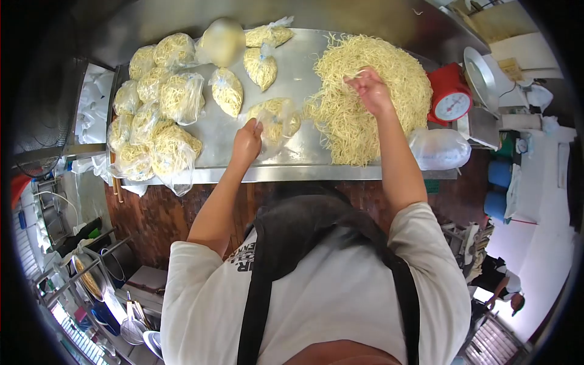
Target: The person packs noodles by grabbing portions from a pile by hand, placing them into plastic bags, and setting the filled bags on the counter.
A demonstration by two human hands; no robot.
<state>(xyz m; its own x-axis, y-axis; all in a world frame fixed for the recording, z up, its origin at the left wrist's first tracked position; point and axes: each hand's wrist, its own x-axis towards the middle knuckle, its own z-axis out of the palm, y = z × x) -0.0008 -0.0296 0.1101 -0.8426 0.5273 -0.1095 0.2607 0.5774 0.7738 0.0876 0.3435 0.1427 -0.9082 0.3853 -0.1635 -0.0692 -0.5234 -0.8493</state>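
Observation:
A large heap of pale yellow noodles (347, 121) lies on the right of the steel table (304, 73). Over it is my right hand (370, 91), its fingers curled together; whether noodles are between them is too small to tell. My left hand (247, 141) is closed on the edge of a clear plastic bag (277, 125) that has noodles inside and rests near the middle of the table. Beyond it lie smaller tied bags of noodles (227, 92). Many filled bags (182, 97) are piled at the table's left.
A red dial scale (450, 96) stands right of the heap, beside a metal pan (482, 79). A bundle of clear plastic bags (439, 149) sits at the table's front right. Another person (502, 283) is far off at the lower right. Racks and strainers (132, 330) are at lower left.

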